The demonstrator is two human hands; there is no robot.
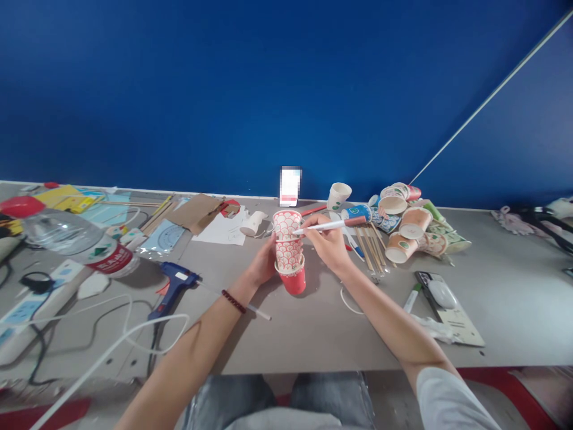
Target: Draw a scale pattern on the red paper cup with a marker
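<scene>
A stack of red-and-white patterned paper cups (290, 254) stands slightly tilted in front of me. My left hand (265, 261) is closed around its left side; some of the fingers are hidden behind the cups. In my right hand (329, 245) is a white pen (329, 225) with a reddish-brown end, pinched like a writing tool. Its tip points left and meets, or nearly meets, the upper cup; I cannot tell if it touches. Behind the stack, a phone (290, 186) with a lit screen leans upright near the blue wall.
At the left are a large bottle (85, 239), a blue glue gun (172, 289), a power strip (40, 304) and loose cables. Cardboard (197, 212) and white paper lie beyond. Rightward sit a pile of paper cups (400, 224), wooden sticks (369, 248) and a computer mouse (442, 294).
</scene>
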